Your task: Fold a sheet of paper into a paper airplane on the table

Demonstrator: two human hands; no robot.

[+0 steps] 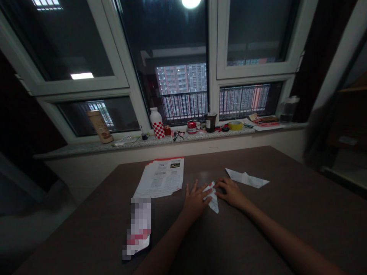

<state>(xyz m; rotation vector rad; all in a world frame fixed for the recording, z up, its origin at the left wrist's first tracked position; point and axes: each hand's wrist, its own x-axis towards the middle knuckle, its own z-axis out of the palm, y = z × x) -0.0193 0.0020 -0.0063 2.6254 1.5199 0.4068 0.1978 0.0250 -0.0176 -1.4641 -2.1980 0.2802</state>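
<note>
A folded white paper with red print (pixel 212 197) lies on the brown table (pixel 289 179) between my hands. My left hand (pixel 196 201) is on its left side, with the fingers spread and the thumb over the paper. My right hand (pixel 231 192) comes in from the right, its curled fingertips at the paper's upper end. Whether they grip it is hard to tell. Another folded white paper (pixel 246 178) lies apart, to the upper right of my right hand.
Printed sheets with red edges (pixel 160 177) lie left of my hands, and a phone with a blurred screen (pixel 138 229) lies nearer me. Beyond the table, a stone windowsill (pixel 183 138) holds a checkered bottle (pixel 157 123), a tape roll (pixel 235 125) and several small items.
</note>
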